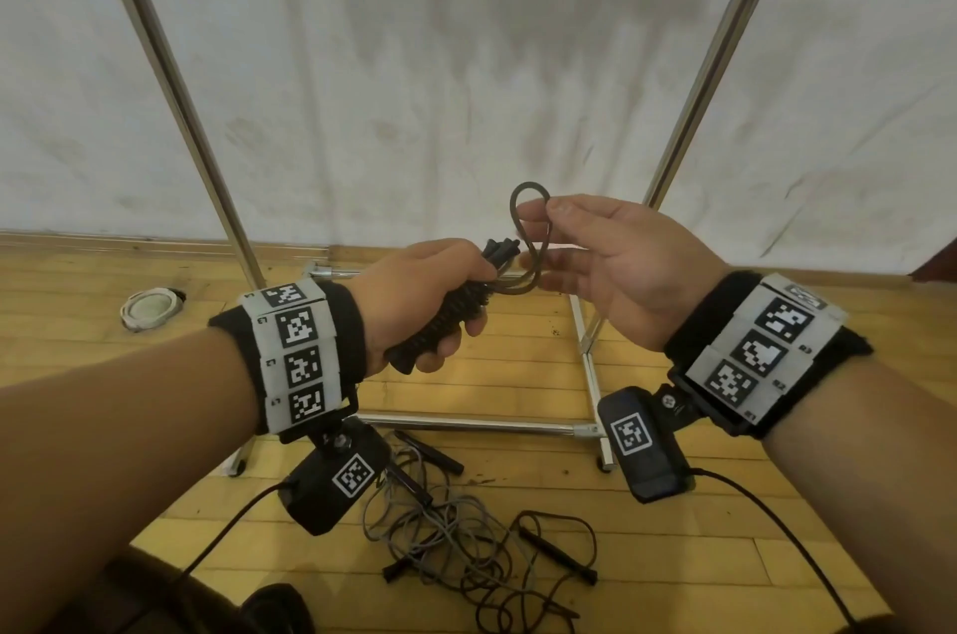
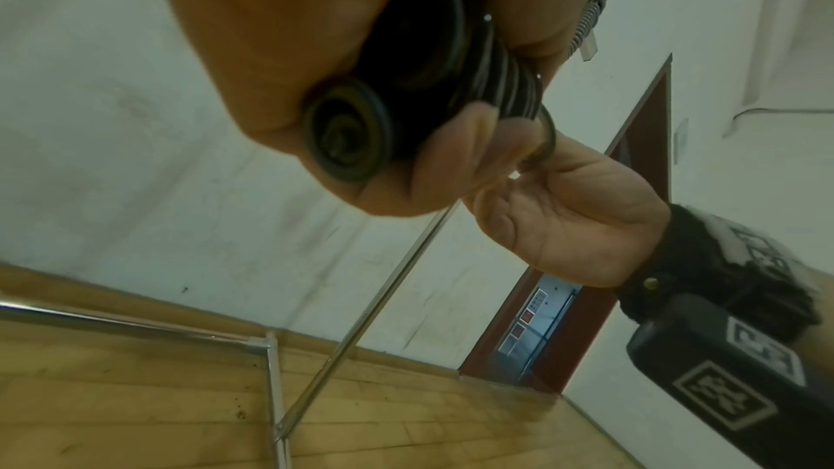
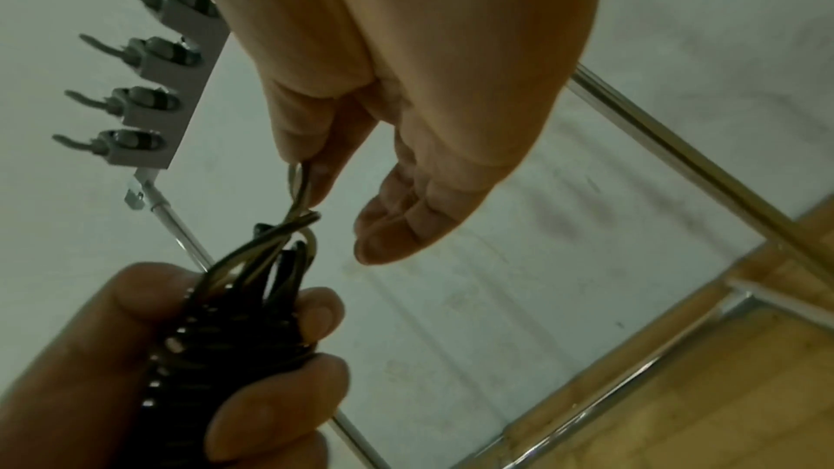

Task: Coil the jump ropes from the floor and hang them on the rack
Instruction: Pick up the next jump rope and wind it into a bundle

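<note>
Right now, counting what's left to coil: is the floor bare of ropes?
No: tangled jump ropes lie on the wooden floor below the hands.

Both forearms reach forward at about the same height, wrists close together, each with a tagged band and a small black camera hanging under it. Left hand (image 1: 414, 294) is a closed fist, back of hand up, all fingers and thumb curled tight round the coiled jump rope (image 1: 455, 309). Right hand (image 1: 616, 260) sits just beside it, palm turned toward the left; thumb and index finger pinch the rope's end loop (image 1: 528, 229), other three fingers loosely extended and holding nothing. The two hands are close but not touching
</note>
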`<control>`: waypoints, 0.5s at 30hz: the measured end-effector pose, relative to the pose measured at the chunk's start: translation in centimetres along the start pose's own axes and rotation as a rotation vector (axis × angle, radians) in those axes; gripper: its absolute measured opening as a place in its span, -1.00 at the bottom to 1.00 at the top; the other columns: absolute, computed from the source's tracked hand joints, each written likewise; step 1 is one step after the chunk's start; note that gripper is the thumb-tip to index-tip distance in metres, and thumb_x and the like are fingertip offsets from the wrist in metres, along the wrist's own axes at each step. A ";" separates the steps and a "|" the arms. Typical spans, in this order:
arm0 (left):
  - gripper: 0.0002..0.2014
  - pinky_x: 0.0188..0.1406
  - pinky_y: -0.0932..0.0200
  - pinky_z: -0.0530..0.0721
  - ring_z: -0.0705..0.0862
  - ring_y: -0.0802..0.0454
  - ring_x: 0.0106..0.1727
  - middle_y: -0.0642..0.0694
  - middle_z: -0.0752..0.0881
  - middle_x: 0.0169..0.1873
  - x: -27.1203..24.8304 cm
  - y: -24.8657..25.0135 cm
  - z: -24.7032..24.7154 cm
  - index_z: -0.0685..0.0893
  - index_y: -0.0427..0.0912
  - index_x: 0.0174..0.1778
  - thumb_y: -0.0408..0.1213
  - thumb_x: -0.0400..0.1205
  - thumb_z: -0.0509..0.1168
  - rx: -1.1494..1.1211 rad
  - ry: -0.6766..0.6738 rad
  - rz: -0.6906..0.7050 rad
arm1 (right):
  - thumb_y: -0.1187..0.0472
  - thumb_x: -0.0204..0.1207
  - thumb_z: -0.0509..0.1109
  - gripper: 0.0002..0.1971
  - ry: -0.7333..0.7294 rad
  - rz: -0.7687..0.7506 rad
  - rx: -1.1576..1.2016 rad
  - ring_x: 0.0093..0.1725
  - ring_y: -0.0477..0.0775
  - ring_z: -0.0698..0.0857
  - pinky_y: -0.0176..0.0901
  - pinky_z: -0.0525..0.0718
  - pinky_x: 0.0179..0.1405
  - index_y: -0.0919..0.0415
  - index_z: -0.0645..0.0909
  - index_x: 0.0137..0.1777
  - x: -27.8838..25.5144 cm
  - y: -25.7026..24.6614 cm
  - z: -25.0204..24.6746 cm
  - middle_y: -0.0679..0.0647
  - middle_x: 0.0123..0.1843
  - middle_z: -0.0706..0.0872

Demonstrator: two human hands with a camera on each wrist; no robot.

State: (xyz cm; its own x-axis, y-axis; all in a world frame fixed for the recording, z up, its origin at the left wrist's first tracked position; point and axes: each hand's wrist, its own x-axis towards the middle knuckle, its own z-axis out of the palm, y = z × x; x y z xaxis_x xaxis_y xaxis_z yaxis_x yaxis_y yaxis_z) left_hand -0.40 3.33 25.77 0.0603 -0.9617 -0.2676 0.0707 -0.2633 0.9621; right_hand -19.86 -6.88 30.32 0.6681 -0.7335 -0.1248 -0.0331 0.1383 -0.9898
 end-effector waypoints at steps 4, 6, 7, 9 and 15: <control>-0.53 -0.60 0.17 0.52 0.56 -0.04 -0.52 -0.15 0.71 -0.34 0.1 0.0 0.2 0.60 -0.16 0.17 0.08 0.47 0.40 -0.031 0.021 0.015 | 0.21 0.72 0.35 -0.75 0.022 0.021 0.145 0.02 0.18 0.83 0.12 0.77 0.22 0.30 0.74 0.27 -0.1 0.1 0.6 0.28 0.09 0.85; -0.53 -0.61 0.17 0.51 0.55 -0.03 -0.53 -0.14 0.69 -0.35 0.3 0.1 0.4 0.58 -0.15 0.16 0.08 0.46 0.40 -0.074 0.050 0.033 | 0.24 0.69 0.40 -0.75 0.065 0.024 0.196 -0.08 0.15 0.81 0.09 0.78 0.14 0.32 0.74 0.27 -0.1 0.1 0.8 0.20 -0.06 0.82; -0.56 -0.62 0.17 0.51 0.55 -0.03 -0.53 -0.14 0.68 -0.36 0.3 0.2 0.5 0.58 -0.15 0.15 0.07 0.49 0.39 -0.105 0.073 0.037 | 0.26 0.68 0.42 -0.74 0.088 0.019 0.216 -0.12 0.14 0.79 0.05 0.80 0.06 0.35 0.72 0.30 -0.1 0.1 0.9 0.17 -0.12 0.79; -0.61 -0.63 0.17 0.50 0.55 -0.03 -0.54 -0.15 0.68 -0.36 0.5 0.4 0.6 0.58 -0.15 0.13 0.04 0.53 0.36 -0.162 0.116 0.034 | 0.31 0.67 0.42 -0.68 0.118 0.003 0.227 -0.17 0.13 0.76 -0.03 0.79 -0.09 0.40 0.65 0.38 -0.2 0.1 1.2 0.16 -0.20 0.76; -0.66 -0.62 0.18 0.51 0.56 -0.05 -0.52 -0.24 0.75 -0.27 0.5 0.4 0.8 0.60 -0.17 0.10 0.02 0.59 0.32 -0.157 0.138 0.053 | 0.40 0.67 0.39 -0.65 0.065 -0.009 0.138 -0.29 0.05 0.73 -0.16 0.72 -0.32 0.46 0.54 0.42 -0.5 -0.1 1.7 0.18 -0.25 0.76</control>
State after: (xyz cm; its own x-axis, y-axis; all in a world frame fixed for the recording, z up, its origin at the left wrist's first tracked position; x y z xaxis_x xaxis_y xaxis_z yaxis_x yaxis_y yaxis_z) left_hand -1.10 2.69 26.03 0.2033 -0.9512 -0.2320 0.2170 -0.1873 0.9580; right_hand -18.87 -5.39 30.61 0.6185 -0.7759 -0.1241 0.0787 0.2183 -0.9727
